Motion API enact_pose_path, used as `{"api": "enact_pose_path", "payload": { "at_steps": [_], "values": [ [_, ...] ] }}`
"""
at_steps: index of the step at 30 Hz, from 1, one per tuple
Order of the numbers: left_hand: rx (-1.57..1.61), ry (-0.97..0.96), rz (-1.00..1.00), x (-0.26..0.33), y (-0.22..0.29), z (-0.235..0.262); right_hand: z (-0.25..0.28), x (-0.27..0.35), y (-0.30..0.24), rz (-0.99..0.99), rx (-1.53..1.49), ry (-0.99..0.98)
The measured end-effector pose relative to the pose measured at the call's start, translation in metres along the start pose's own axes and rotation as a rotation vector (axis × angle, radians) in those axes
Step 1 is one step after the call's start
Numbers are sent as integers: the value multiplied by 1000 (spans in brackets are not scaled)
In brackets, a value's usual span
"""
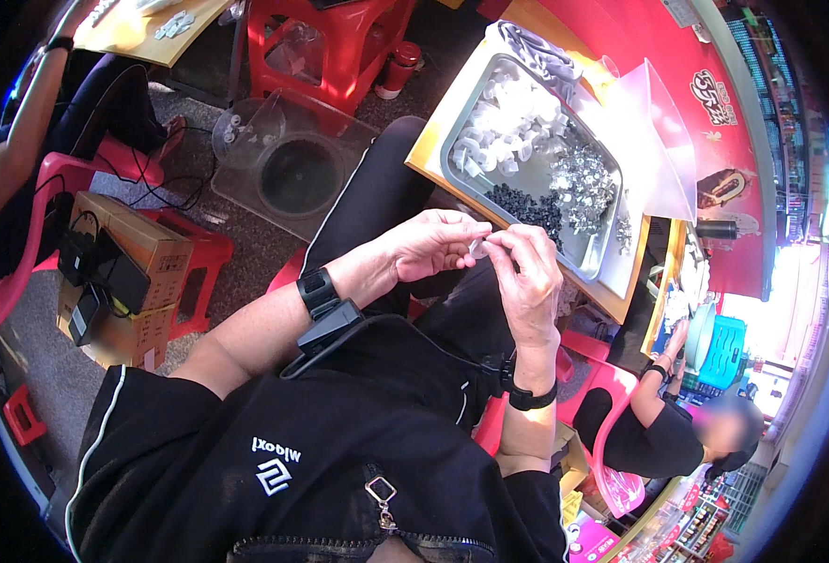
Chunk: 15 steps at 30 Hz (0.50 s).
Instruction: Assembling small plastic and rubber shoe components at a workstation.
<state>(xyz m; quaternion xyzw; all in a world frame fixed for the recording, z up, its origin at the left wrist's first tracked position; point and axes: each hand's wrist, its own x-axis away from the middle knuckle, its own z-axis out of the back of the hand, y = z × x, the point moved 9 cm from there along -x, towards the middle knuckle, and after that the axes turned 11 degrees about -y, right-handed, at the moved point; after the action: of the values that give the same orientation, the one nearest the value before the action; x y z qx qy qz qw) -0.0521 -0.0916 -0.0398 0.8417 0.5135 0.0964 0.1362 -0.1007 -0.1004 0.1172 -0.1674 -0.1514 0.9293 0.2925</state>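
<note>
Above my lap, my two hands meet fingertip to fingertip. With thumb and forefinger, my right hand (530,281) pinches a small translucent plastic piece (476,250). My left hand (433,246) is closed in a pinch right beside it; whatever sits between its fingertips is too small to make out. Just beyond the hands lies a metal tray (458,184) on a wooden table. In it are a pile of whitish translucent plastic pieces (508,122), a heap of small black parts (530,208) and a spread of shiny silvery parts (583,188).
A grey cloth (537,52) lies behind the tray, with a clear plastic sheet (657,131) at its right. A co-worker (659,427) sits at the right, another person at the far left. Red stools (325,56), cardboard boxes (128,272) and a clear plastic bin (245,188) stand around me.
</note>
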Motion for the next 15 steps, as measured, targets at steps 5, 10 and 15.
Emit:
{"api": "enact_pose_path", "payload": {
  "at_steps": [5,10,15],
  "values": [
    [-49,53,-15,0,0,3,-8,5,13,-115,-84,-41],
    [-42,106,24,-1,-6,10,-15,12,21,-166,-161,-39],
    [119,54,189,3,-20,2,-14,11,11,-50,-60,-35]
  ]
}}
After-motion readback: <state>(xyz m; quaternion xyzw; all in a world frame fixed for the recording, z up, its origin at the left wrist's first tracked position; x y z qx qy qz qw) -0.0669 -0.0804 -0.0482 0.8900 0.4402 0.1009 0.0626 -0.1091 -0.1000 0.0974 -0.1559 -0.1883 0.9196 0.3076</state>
